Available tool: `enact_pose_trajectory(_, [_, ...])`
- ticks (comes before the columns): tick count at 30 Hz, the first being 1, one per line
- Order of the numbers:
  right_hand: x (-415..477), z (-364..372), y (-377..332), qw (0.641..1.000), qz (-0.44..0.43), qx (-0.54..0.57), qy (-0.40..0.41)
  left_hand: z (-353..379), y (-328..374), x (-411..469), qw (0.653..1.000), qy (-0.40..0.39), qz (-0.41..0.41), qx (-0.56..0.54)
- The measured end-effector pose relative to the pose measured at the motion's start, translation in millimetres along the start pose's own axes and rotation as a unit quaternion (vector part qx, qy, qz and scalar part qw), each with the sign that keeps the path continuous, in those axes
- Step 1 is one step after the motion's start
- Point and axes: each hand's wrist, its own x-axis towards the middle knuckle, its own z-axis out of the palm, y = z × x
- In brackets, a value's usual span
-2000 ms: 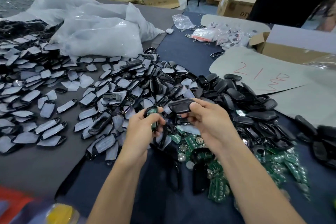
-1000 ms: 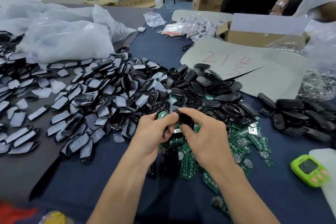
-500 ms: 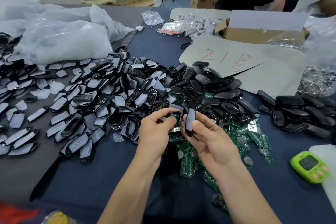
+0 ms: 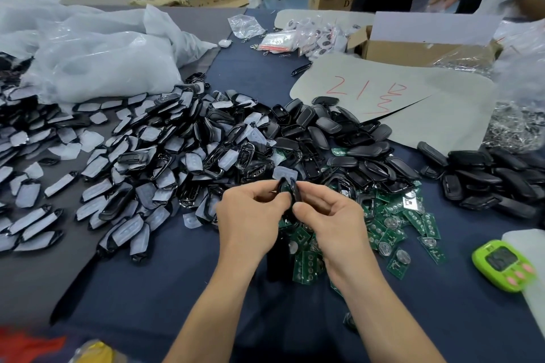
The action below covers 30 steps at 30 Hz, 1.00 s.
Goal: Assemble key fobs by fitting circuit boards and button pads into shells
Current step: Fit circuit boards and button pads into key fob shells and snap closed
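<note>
My left hand and my right hand meet over the blue cloth and pinch two black key fob shell halves held on edge, pressed close together. What sits between the halves is hidden by my fingers. Green circuit boards with coin cells lie scattered just right of my hands. A heap of black shells lies behind them. Shells fitted with translucent button pads spread across the left.
A green timer lies at the right. A second pile of black shells sits far right. White plastic bags lie back left; grey sheet marked in red and a cardboard box stand behind. Another person stands beyond the table.
The two shell halves, held apart half a second ago, are now brought edge to edge between both hands. My hands stay at the same spot above the circuit boards.
</note>
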Motion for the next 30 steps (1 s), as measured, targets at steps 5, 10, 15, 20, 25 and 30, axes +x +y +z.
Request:
enact_pose_trajectory(5, [2.1, -7.1, 0.8, 0.997, -0.016, -0.078, -0.009, -3.1, -5.4, 4.0, 0.992, -0.089, -0.023, -0.092])
enact_pose_trajectory(10, [3.5, -11.5, -6.3, 0.989, -0.018, -0.137, -0.042, -16.8, -9.6, 6.6, 0.971, -0.186, -0.026, -0.150])
enact_pose_trajectory(15, [2.1, -12.2, -13.5, 0.986, 0.000, -0.148, -0.072, -21.9, -13.4, 8.6, 0.967, -0.190, -0.004, -0.170])
enact_pose_trajectory(20, [0.5, -10.9, -18.7, 0.983, 0.019, -0.165, -0.082, -19.6, -20.9, 11.0, 0.975, -0.143, 0.025, -0.168])
enact_pose_trajectory(25, [1.5, -9.9, -27.9, 0.975, 0.013, -0.206, -0.086, -16.1, -20.4, 8.8, 0.970, -0.144, 0.040, -0.192])
enact_pose_trajectory(30, [-5.9, -5.2, -32.8, 0.950, -0.047, -0.300, -0.069, -15.1, -15.2, 4.8, 0.962, -0.149, 0.026, -0.225])
